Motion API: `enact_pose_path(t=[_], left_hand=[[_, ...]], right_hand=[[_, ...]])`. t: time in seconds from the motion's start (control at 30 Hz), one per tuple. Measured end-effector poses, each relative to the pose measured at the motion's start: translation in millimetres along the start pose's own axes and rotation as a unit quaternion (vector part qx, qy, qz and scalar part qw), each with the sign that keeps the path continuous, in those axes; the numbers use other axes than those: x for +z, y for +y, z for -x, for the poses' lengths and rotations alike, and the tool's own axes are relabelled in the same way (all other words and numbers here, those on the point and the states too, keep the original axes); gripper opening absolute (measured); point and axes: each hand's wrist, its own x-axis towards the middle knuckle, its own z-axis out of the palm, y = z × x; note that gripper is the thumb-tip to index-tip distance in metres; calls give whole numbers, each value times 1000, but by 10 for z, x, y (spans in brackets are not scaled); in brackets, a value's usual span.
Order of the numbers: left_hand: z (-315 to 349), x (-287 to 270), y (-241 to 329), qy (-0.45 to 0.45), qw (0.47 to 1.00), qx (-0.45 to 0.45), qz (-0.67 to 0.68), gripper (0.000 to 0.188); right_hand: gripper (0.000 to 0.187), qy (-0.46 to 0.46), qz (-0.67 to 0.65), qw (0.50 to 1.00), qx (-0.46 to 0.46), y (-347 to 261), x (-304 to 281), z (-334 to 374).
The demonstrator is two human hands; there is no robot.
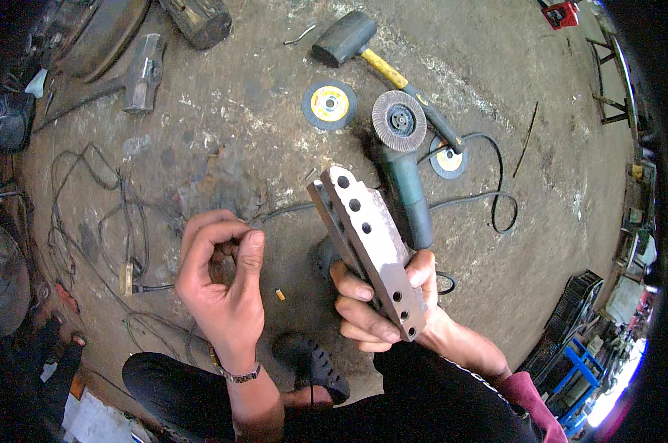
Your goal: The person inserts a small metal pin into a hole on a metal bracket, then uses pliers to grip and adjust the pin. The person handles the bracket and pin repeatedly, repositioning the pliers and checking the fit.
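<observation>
My right hand [371, 317] is wrapped round the lower part of a steel bar [367, 232] and holds it tilted above the floor. Its bright flat face has round drilled holes near both ends, and a groove runs along its left side. To the left of the bar, my left hand [227, 288] is raised with its fingers curled in towards the thumb, and nothing shows in them. Just beyond the bar, a green angle grinder [406, 188] lies on the floor with its flap disc [399, 122] facing up. The bar hides part of the grinder's cable.
A rubber mallet [346, 38] lies beyond the grinder, near two grinding discs [329, 105]. At the far left rests a sledgehammer [143, 74]. Looped cable [83, 236] with a plug [127, 279] covers the left floor. A black crate [563, 317] and blue metal frame [581, 376] stand right.
</observation>
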Motion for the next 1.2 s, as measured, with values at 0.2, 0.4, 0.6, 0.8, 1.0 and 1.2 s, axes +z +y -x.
enact_pose_path(t=[0.2,0.4,0.6,0.8,1.0,1.2], left_hand=[[10,36,30,-5,999,-23,29,12],[5,49,55,-39,999,-19,8,13],[28,68,76,-46,997,-46,34,15],[26,19,66,-75,994,-26,72,20],[-3,-33,49,-118,976,-6,183,35],[5,-14,89,-171,967,0,188,64]], right_hand=[[50,-31,-86,996,19,-6,-87,-3],[50,-15,-95,995,40,25,-148,35],[51,-1,-109,990,90,33,-166,43],[53,2,-48,990,131,70,-184,-4],[62,83,132,986,58,140,-213,39],[87,170,251,952,33,69,-266,168]])
